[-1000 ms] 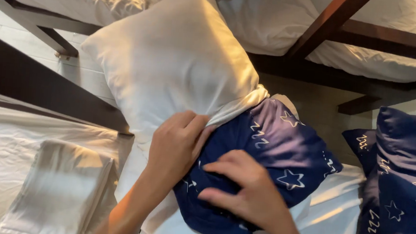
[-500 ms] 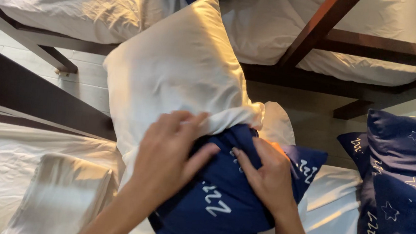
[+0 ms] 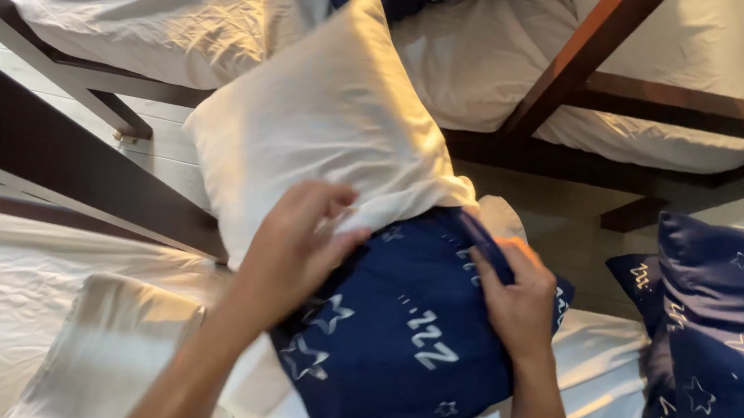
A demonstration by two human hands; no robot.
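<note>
A dark blue pillow (image 3: pixel 397 344) with white star print lies in front of me, half inside a white pillowcase (image 3: pixel 325 126) that stands up and away from me. My left hand (image 3: pixel 294 243) pinches the white case's open edge where it meets the blue fabric. My right hand (image 3: pixel 516 295) grips the blue pillow's upper right edge, next to the case's opening. Both forearms reach in from the bottom of the view.
A folded white cloth (image 3: pixel 104 356) lies on the white bed sheet at the lower left. Another blue star-print pillow (image 3: pixel 715 342) sits at the right. Dark wooden bed-frame beams (image 3: pixel 66 167) cross left and upper right (image 3: pixel 578 66), with white mattresses beyond.
The white case has slid further down over the blue pillow. My right hand moved from the pillow's middle to its upper right edge; my left hand shifted to the case's edge.
</note>
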